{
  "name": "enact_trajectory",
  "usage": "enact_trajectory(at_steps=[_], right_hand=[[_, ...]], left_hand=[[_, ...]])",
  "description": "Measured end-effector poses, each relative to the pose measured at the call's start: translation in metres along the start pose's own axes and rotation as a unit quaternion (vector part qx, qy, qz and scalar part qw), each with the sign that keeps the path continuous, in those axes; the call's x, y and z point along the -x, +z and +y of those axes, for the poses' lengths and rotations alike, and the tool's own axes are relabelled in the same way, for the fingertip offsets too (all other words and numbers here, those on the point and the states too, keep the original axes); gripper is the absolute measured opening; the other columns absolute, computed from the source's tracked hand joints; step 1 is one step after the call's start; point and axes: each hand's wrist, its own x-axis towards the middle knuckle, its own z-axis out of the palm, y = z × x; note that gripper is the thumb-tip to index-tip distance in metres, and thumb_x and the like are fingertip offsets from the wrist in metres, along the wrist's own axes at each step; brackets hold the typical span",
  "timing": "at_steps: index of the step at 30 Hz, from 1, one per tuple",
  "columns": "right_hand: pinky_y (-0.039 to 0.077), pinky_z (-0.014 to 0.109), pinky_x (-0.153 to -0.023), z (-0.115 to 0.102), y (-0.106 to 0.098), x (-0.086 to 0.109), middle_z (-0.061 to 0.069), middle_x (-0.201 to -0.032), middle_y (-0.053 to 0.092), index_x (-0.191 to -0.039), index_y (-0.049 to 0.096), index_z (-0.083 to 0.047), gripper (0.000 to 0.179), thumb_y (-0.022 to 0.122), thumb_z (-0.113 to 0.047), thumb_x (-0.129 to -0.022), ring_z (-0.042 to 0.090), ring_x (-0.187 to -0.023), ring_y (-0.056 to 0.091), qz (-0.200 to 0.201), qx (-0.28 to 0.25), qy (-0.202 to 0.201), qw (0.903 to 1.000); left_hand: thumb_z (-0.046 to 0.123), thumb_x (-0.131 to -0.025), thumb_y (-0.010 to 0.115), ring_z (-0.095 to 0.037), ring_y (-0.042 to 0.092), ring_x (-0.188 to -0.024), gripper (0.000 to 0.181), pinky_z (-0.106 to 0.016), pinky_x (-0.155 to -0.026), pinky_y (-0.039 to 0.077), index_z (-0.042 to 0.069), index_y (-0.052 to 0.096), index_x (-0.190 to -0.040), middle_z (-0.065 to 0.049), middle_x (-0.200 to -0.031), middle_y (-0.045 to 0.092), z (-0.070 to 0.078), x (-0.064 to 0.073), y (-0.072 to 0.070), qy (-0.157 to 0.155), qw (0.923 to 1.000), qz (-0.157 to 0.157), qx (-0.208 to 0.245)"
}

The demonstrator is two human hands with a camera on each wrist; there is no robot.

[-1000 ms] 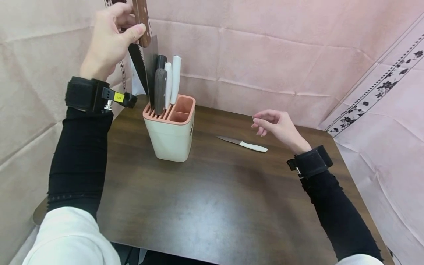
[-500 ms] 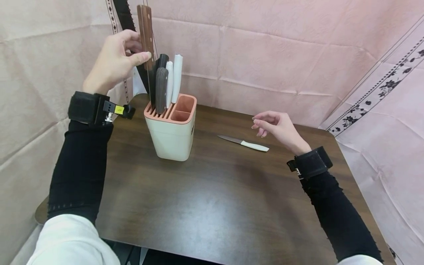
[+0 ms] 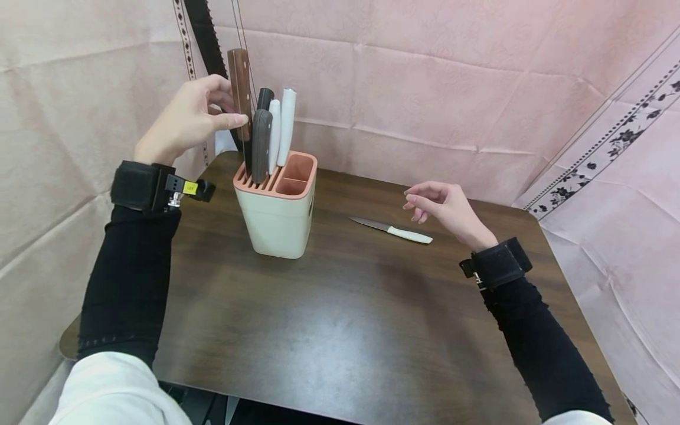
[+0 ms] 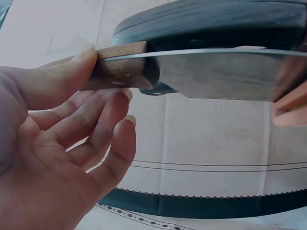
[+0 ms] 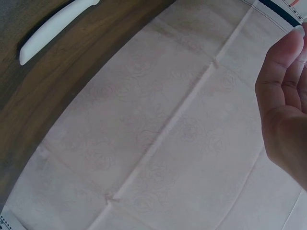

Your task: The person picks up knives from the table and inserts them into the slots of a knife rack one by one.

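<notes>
My left hand (image 3: 193, 121) pinches the brown wooden handle of a wide-bladed knife (image 3: 240, 88) between thumb and fingers. In the left wrist view its metal blade (image 4: 216, 74) runs down to the orange top of the knife block. That block (image 3: 273, 221) is pale with an orange slotted lid and stands on the table. Dark and white handled knives (image 3: 285, 127) rise from its slots, right beside the wooden handle. My right hand (image 3: 446, 209) hovers over the table with loosely bent fingers and holds nothing. Below it lies a small knife with a white handle (image 3: 409, 235).
The brown table (image 3: 319, 330) has a floral cloth (image 3: 425, 88) hanging behind it and at both sides. Two open compartments (image 3: 294, 177) take up the right part of the block's lid.
My left hand has come down with the wooden-handled knife, and its blade has sunk into a slot of the block. The right hand stays nearly still.
</notes>
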Motion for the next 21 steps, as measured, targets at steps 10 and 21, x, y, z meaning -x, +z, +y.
enact_trajectory(at_steps=[10,21], right_hand=[[0.057,0.034,-0.066,0.003,0.0,0.001,-0.003,-0.085,0.074,-0.11,0.065,0.0,0.021,0.062,-0.013,-0.094,0.014,-0.064,0.067,-0.001,-0.003,-0.002,1.0],[0.057,0.03,-0.064,0.009,-0.001,0.002,-0.003,-0.085,0.074,-0.109,0.066,-0.001,0.019,0.062,-0.011,-0.093,0.022,-0.066,0.067,-0.004,-0.018,-0.005,0.9998]], left_hand=[[0.028,-0.092,0.065,-0.018,0.054,-0.099,0.05,-0.027,-0.077,0.043,0.005,0.045,-0.132,-0.011,-0.118,0.057,-0.012,0.004,0.006,0.003,0.9985,-0.052,-0.016],[0.027,-0.089,0.07,-0.02,0.057,-0.087,0.043,-0.03,-0.071,0.046,0.005,0.049,-0.119,-0.013,-0.115,0.06,-0.02,0.005,0.011,-0.001,0.9945,-0.098,-0.037]])
